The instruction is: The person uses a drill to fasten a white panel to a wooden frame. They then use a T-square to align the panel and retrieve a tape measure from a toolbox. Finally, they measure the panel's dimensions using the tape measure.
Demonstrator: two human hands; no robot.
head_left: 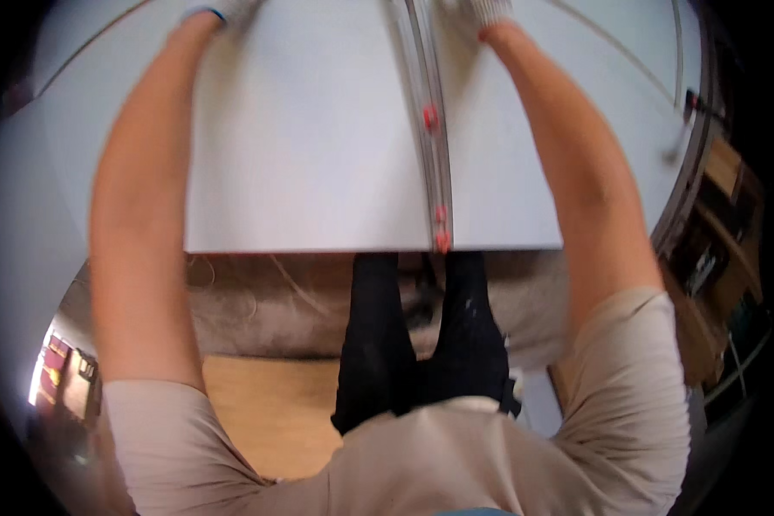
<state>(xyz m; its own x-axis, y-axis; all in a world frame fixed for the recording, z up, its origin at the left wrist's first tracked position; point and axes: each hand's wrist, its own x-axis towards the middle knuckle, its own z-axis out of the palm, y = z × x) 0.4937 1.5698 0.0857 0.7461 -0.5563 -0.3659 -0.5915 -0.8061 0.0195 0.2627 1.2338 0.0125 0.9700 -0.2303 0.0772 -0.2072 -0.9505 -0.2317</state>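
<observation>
Both arms stretch far forward over a large white panel (310,138). At the upper edge of the head view, my left hand (236,12) wears a whitish glove with a blue cuff edge and is nearest the panel's left part. My right hand (488,10), in a ribbed white knit glove, is close to the right side of a long metal rail (439,163). The rail runs lengthwise over the white surface and carries small red pieces (430,118). The fingers of both hands are cut off by the picture's edge, so their grip is hidden.
The panel's front edge (318,251) lies just ahead of my black-trousered legs. Beneath it is a grey-brown floor with thin loose strands, and a tan board (271,404) is at the lower left. Wooden shelving or boxes (721,168) stand at the right rim.
</observation>
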